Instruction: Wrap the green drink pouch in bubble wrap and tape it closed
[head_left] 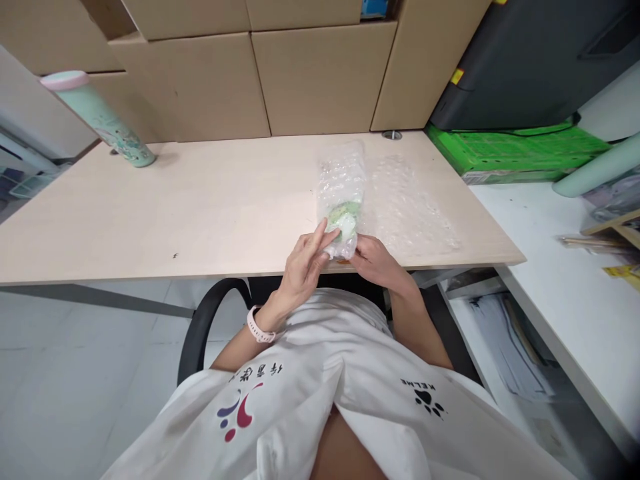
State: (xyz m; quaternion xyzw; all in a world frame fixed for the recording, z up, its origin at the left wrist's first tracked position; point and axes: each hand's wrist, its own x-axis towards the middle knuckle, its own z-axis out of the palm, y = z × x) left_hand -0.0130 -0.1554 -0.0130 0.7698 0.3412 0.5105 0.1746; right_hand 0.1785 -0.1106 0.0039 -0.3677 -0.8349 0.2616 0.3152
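Note:
A green and white object (345, 223) lies inside clear bubble wrap (343, 173) near the front edge of the desk; its kind is blurred by the plastic. My left hand (303, 267), with a pale pink band at the wrist, grips the wrap's near left side, fingers reaching over the green part. On the near right corner, my right hand (377, 262) is closed on the same wrap, its fingertips partly hidden beneath it. A small orange bit shows under the near end between my hands. Flat on the desk to the right is another bubble wrap sheet (407, 210).
A mint tumbler (110, 123) with a pink lid stands at the desk's (225, 207) back left. Cardboard boxes (320, 80) line the back. At right are a green box (510, 157) under a dark case (530, 67), and a white side table (565, 280).

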